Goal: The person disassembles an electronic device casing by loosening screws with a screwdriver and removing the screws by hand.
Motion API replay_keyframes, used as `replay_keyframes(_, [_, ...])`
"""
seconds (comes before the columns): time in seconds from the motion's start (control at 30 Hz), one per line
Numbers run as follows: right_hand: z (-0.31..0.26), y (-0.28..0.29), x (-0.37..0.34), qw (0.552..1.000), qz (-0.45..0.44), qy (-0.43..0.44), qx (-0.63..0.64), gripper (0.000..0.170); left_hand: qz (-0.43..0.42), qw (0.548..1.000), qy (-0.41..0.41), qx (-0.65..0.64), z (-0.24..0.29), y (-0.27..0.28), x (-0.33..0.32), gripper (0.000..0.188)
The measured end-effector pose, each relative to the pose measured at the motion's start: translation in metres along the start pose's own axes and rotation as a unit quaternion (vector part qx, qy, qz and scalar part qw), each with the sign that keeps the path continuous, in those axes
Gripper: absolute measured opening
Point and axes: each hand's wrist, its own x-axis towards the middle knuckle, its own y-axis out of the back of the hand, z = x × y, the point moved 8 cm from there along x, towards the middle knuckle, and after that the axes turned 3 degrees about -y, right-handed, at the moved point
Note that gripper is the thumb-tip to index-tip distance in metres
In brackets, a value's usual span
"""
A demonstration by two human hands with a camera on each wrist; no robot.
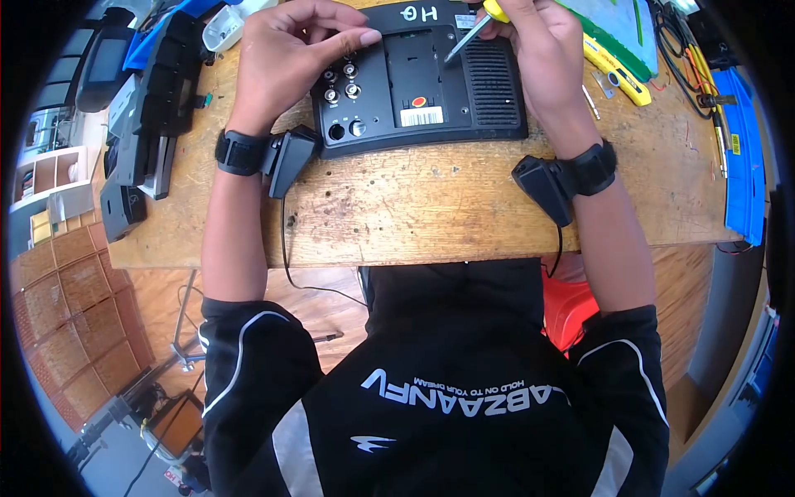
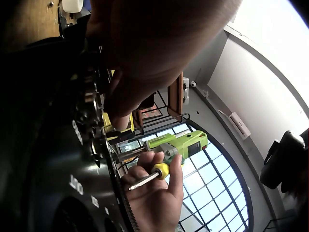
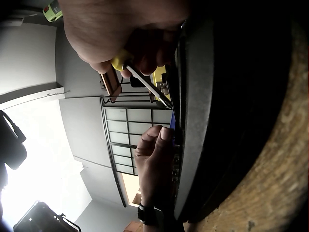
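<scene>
Prob. at step of steadying w/ L hand (image 1: 286, 58) & working w/ screwdriver (image 1: 468, 40) in R hand (image 1: 546, 62) at back of black unit (image 1: 421, 93), maybe along edge of centre recess (image 1: 412, 70). Next prob. calls for seating tip well, then for light, straight pressure, w/o slipping across casing.

Going L to R: can see L hand over upper left part of unit, near round connectors (image 1: 353, 91), w/ thumb & index close tog.; cannot tell if pinching smth. Between both hands, can find unit on wooden bench (image 1: 397, 207), back side up. At upper right, near vent slots (image 1: 494, 87), see R hand, w/ fingers curled around yellow handle (image 1: 497, 10); tip directed down-left, to right side of recess. Cannot tell touching from hovering.
</scene>
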Motion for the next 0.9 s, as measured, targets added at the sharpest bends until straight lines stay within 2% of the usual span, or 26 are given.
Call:
replay_keyframes(0.1, [-0.008, -0.002, -0.003, 1.0, -0.011, 0.002, -0.012, 0.033, -0.029, 0.999, 0.031, -0.012, -0.004, -0.004, -0.001, 0.017])
replay_keyframes(0.17, [-0.007, -0.002, -0.003, 1.0, -0.001, -0.007, -0.012, 0.034, -0.059, 0.996, 0.039, 0.047, -0.006, -0.005, -0.002, 0.018])
replay_keyframes(0.3, [0.0, 0.0, -0.001, 1.0, -0.003, 0.0, -0.028, 0.033, -0.067, 0.996, 0.038, 0.049, -0.007, -0.008, -0.003, 0.021])
replay_keyframes(0.4, [-0.001, -0.001, 0.002, 1.0, -0.008, 0.018, -0.012, 0.034, -0.05, 0.999, -0.007, 0.017, 0.002, -0.009, 0.0, 0.022])
replay_keyframes(0.47, [-0.005, -0.003, -0.001, 1.0, 0.007, -0.012, -0.028, 0.034, -0.046, 0.998, -0.019, 0.047, 0.004, -0.009, 0.0, 0.024])
replay_keyframes(0.6, [-0.001, -0.001, 0.001, 0.999, -0.011, 0.027, -0.021, 0.033, -0.052, 0.997, -0.01, 0.056, 0.007, -0.008, -0.001, 0.023])
replay_keyframes(0.67, [-0.003, -0.004, -0.001, 1.0, 0.0, -0.007, -0.017, 0.033, -0.07, 0.991, -0.003, 0.118, 0.008, -0.008, -0.001, 0.023])
replay_keyframes(0.8, [0.004, 0.002, 0.0, 1.0, -0.001, 0.017, -0.013, 0.033, -0.036, 0.996, -0.03, 0.074, 0.007, -0.009, -0.002, 0.022])
replay_keyframes(0.9, [-0.001, -0.002, 0.001, 1.0, -0.005, -0.003, -0.025, 0.032, -0.069, 0.994, -0.012, 0.078, 0.005, -0.008, -0.002, 0.024])
